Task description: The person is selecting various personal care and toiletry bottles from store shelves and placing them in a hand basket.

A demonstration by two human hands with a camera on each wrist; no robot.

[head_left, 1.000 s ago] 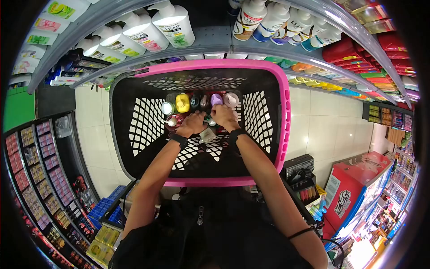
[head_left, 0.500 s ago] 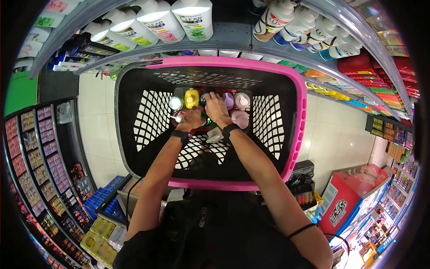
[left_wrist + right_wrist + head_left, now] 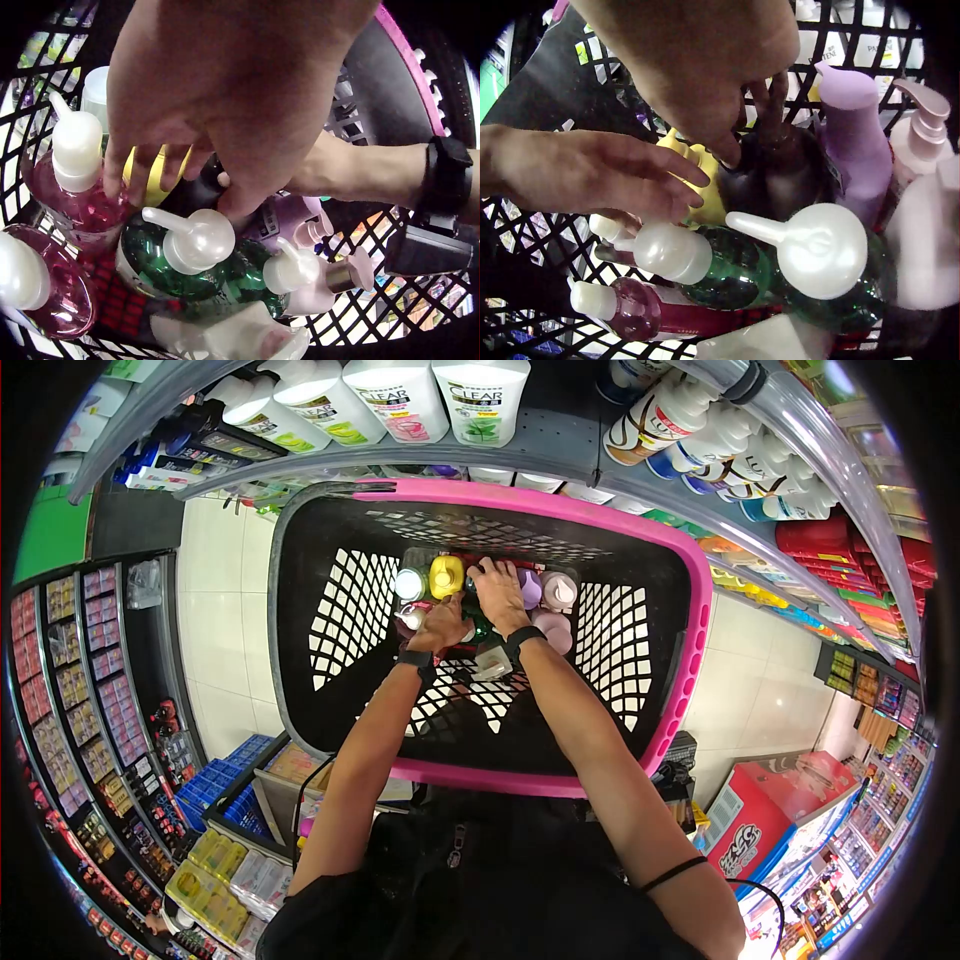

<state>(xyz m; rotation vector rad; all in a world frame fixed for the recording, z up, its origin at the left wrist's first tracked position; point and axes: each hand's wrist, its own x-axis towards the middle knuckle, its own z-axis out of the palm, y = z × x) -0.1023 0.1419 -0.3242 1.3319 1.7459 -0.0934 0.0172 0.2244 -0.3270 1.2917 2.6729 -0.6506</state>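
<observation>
Pump bottles stand in a pink-rimmed black basket (image 3: 693, 650). My right hand (image 3: 498, 598) reaches down among the back-row bottles, its thumb and fingers around the top of a dark bottle (image 3: 742, 184), between the yellow bottle (image 3: 445, 575) and the purple bottle (image 3: 857, 142). My left hand (image 3: 441, 626) is beside it, fingers nearly straight near the yellow bottle in the right wrist view; whether they touch it is unclear. Below them are green bottles (image 3: 154, 262) with white pumps and a pink bottle (image 3: 82, 206). The dark bottle's lower part is hidden.
Shelves with white bottles (image 3: 480, 405) run past the basket's far side. A pale, translucent item (image 3: 492, 660) lies in the basket nearer my body. A red freezer (image 3: 780, 810) is at the right, blue crates (image 3: 225, 785) at the left.
My right hand has moved left from the purple bottle to the dark one. My left hand stays near the yellow bottle. The basket and shelf bottles have shifted rightward in the head view.
</observation>
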